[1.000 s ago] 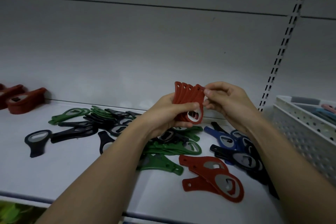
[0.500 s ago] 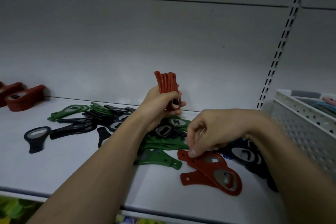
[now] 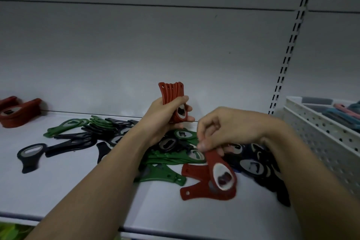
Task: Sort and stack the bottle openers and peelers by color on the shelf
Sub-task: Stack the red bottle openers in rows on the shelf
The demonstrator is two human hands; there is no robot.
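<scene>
A red bottle opener (image 3: 221, 171) hangs from the right hand (image 3: 228, 130), pinched by its narrow handle end between thumb and fingers, just above two more red openers (image 3: 196, 183) lying on the white shelf (image 3: 78, 191). It looks light, stiff, smooth plastic with a metal insert; the slim handle seems the easiest place to hold. At ten o'clock from it, the left hand (image 3: 165, 117) grips a fanned stack of red openers (image 3: 172, 99) upright. Green and black openers (image 3: 109, 134) sprawl behind the arms, partly hidden. A red stack (image 3: 17, 112) at far nine o'clock is cut off. A perforated white basket (image 3: 319, 134) sits at three o'clock, contents unclear.
</scene>
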